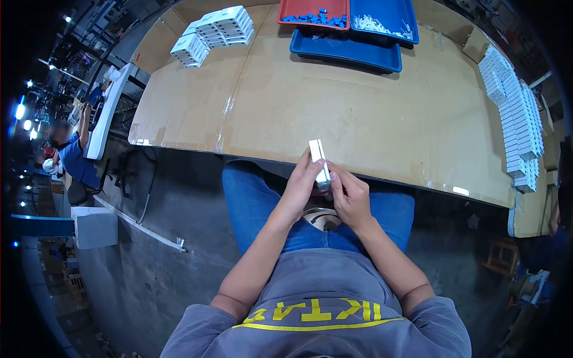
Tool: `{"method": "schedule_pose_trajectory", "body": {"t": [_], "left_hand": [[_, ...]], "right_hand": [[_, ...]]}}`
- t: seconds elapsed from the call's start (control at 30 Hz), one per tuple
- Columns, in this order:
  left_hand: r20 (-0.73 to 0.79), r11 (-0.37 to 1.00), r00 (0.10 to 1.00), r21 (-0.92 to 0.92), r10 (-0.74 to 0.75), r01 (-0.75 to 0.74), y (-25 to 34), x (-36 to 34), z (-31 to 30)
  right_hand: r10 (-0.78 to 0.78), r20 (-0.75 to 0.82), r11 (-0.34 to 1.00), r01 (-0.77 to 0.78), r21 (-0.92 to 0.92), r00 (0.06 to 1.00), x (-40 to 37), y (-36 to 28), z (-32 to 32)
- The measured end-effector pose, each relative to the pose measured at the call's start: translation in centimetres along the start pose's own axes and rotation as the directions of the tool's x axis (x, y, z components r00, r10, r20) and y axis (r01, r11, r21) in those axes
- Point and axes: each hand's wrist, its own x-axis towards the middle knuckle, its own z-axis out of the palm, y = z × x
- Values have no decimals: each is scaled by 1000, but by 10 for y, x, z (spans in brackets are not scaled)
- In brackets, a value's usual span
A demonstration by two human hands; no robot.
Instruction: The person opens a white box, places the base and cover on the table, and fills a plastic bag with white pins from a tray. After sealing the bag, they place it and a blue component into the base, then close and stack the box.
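Between my two hands, at the front edge of the table, is a small white rectangular plastic piece [318, 156] with a narrow dark line along its length. My left hand [302, 184] grips it from the left, thumb across its side. My right hand [351, 194] closes on its lower right end, fingers bent. The fingers partly hide the lower end of the piece, where something greyish shows. It is held tilted, its top end pointing away from me over the cardboard-covered table [286, 113].
White block-like pieces [218, 30] are stacked at the back left, and long stacked rows [516, 122] line the right side. At the back stand a red tray [286, 9] with blue parts, a blue tray [406, 15] with white parts and another blue tray [346, 53]. A person [83, 152] sits far left.
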Motion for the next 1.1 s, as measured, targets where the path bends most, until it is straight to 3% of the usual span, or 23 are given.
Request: {"method": "schedule_pose_trajectory", "body": {"t": [0.07, 0.17, 0.3, 0.33, 0.43, 0.53, 0.63, 0.67, 0.8, 1.0, 1.1], "left_hand": [[-48, 997, 996, 5, 77, -76, 2, -6, 3], [145, 966, 958, 44, 245, -254, -6, 2, -8], [245, 913, 901, 107, 359, -393, 5, -6, -1], [299, 893, 883, 162, 362, -421, 4, -3, -4], [384, 921, 872, 117, 303, -371, 18, -13, 1], [434, 847, 788, 97, 437, -523, 7, -10, -3], [386, 944, 861, -133, 330, -303, 6, -9, -2], [313, 914, 880, 77, 357, -398, 7, -11, 5], [207, 896, 885, 67, 418, -439, -9, -6, 12], [176, 874, 865, 43, 470, -484, -14, -7, 17], [172, 889, 878, 24, 447, -457, -7, -13, 20]], "right_hand": [[-38, -36, 999, 38, -3, 999, 4, 6, -1], [123, -26, 976, -116, 185, 992, 6, 8, -5], [365, 88, 832, -367, 416, 927, 8, 7, -12], [360, 164, 783, -393, 483, 918, 9, 10, -15], [382, 193, 693, -418, 587, 904, 11, -4, -19], [364, 158, 683, -379, 624, 918, 11, -8, -18], [262, 135, 752, -290, 591, 955, 8, -5, -11], [170, 106, 814, -200, 545, 980, 8, -2, -7], [60, 60, 939, -76, 334, 996, 8, -7, -5], [-37, 44, 985, 29, 173, 998, 3, -7, -9], [-33, 60, 983, 22, 182, 998, 4, -11, -12]]}}
